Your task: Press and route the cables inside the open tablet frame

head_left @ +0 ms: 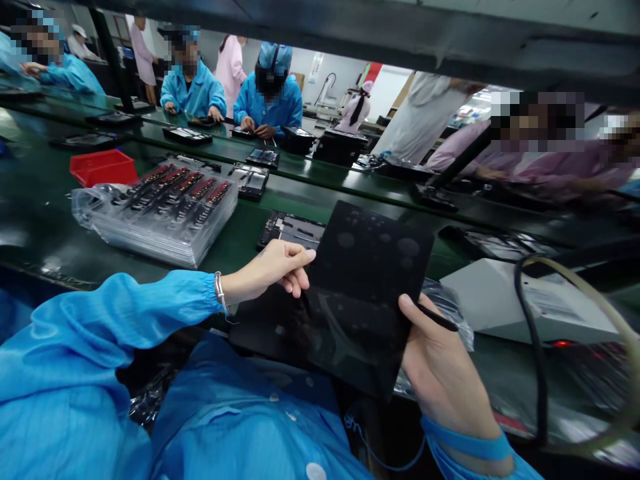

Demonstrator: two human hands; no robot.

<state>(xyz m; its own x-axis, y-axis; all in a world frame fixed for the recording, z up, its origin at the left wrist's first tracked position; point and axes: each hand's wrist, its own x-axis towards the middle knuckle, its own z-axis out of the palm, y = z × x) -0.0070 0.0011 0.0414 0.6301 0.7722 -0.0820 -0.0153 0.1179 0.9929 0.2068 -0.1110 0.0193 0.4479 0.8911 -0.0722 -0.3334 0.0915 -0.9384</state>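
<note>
My right hand (445, 360) grips the right edge of a dark, glossy tablet screen panel (370, 267), thumb on its face. The panel is tilted up and shows pale round smudges. A thin black stick (437, 317) also lies in this hand, partly hidden by the thumb. My left hand (277, 270) is closed in a pinch at the panel's left edge; what its fingertips hold, if anything, cannot be made out. Behind that hand, an opened tablet body (295, 230) with visible inner parts lies on the green bench. Another dark flat surface (273, 323) shows below my left hand.
Left on the bench (40, 227) are stacked clear plastic trays (165, 220) of small parts and a red bin (103, 168). A white box-shaped device (530, 303) and a looped cable (540, 373) stand right. Several co-workers sit across the line. A metal beam (400, 33) crosses overhead.
</note>
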